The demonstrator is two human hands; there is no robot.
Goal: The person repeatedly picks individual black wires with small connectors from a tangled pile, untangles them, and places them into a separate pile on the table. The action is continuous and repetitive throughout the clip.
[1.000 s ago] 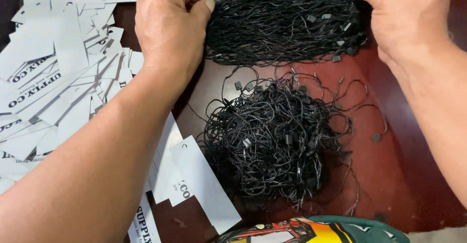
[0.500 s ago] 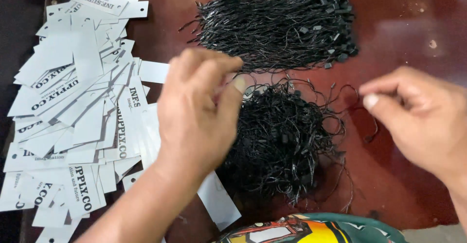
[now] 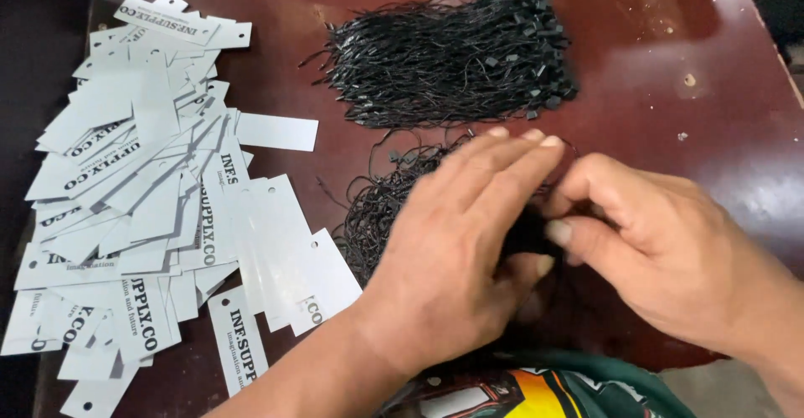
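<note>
Surface: a dark red-brown surface (image 3: 720,133) carries everything; its far right part shows small pale chips and specks.
Tags: a loose heap of white card tags (image 3: 142,200) covers the left side from far to near, overlapping at many angles; each is a long rectangle with a punched hole at one end, some with black print.
Far bundle: a neat bundle of black strings (image 3: 452,58) with small black fasteners lies at far centre, well apart from both hands.
Near bundle: a tangled clump of black strings (image 3: 377,204) lies at centre, nearer than the neat bundle and just right of the tags; much of it is hidden under the hands.
Left hand: the left hand (image 3: 461,250) lies palm down over the tangled clump, its fingers (image 3: 502,162) straight and close together, pointing far and right, thumb meeting the right hand; whether it grips any string I cannot tell.
Right hand: the right hand (image 3: 662,242) comes in from the right, touching the left hand, its thumb and fingers pinched together on a bit of the black strings.
Near edge: a green garment with a coloured print (image 3: 536,389) shows at the bottom.
</note>
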